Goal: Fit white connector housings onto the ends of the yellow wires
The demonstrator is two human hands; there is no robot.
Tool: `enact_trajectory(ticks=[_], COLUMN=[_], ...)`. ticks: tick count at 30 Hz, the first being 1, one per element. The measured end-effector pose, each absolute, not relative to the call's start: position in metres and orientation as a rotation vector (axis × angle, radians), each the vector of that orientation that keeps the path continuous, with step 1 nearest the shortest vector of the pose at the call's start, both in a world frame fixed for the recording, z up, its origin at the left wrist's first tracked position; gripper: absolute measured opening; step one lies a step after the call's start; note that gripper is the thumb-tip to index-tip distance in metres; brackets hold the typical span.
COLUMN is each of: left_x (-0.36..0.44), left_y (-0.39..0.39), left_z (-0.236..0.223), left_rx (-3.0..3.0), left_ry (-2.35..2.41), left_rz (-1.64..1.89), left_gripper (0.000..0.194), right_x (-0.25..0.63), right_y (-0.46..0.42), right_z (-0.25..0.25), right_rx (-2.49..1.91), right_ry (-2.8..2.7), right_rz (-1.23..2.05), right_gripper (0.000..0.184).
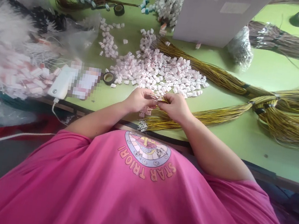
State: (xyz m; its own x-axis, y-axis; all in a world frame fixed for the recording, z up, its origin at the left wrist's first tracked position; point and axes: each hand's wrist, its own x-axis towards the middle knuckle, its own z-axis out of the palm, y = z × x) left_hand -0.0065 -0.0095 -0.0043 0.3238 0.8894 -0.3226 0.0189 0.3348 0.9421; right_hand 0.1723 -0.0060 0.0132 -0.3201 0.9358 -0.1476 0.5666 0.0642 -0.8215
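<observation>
Both hands meet over the near edge of a green table. The right hand pinches a few thin yellow wires between thumb and fingers, their silver tips pointing toward the left hand. The left hand's fingers are drawn close together at those tips; the view is too small to tell whether they grip a tip or something else.

Just beyond the hands spreads a heap of small white plastic pieces, and a few pinkish pieces lie just below the left hand. A yellow wire bundle runs under the right forearm, its silver ends near the table edge. Left of the heap sits a roll of black tape, with a white power bank farther left.
</observation>
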Motion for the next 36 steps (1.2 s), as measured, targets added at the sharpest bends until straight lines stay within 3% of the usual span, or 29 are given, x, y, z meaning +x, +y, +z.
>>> enact_trajectory(ticks=[4,11,20,22,25,27,36], left_x=[-0.005,0.0,-0.062,-0.091,-0.124,-0.134,-0.132], left_y=[-0.011,-0.012,-0.008,-0.002,0.008,0.013,0.006], left_z=[-0.002,-0.002,0.024,0.023,0.012,0.004,0.007], left_rx=[1.066,1.138,2.14,2.15,1.996,1.957,1.998], left_ry=[1.128,1.127,1.499,1.877,2.237,2.282,2.218], left_rz=[0.787,0.678,0.413,0.287,0.14,0.082,0.16], left_gripper=[0.026,0.013,0.021,0.02,0.034,0.04,0.029], right_x=[0.173,0.171,0.18,0.179,0.177,0.175,0.174], right_y=[-0.006,-0.008,-0.002,-0.003,-0.006,-0.007,-0.007], right_z=[0.016,0.01,0.006,0.007,0.01,0.013,0.011], right_rx=[-1.494,-1.558,-1.464,-1.48,-1.498,-1.499,-1.54], right_ry=[-1.928,-1.988,-1.739,-1.734,-1.785,-1.844,-1.861], right_rz=[1.272,1.13,1.244,1.232,1.235,1.214,1.123], right_gripper=[0.017,0.018,0.016,0.014,0.013,0.015,0.018])
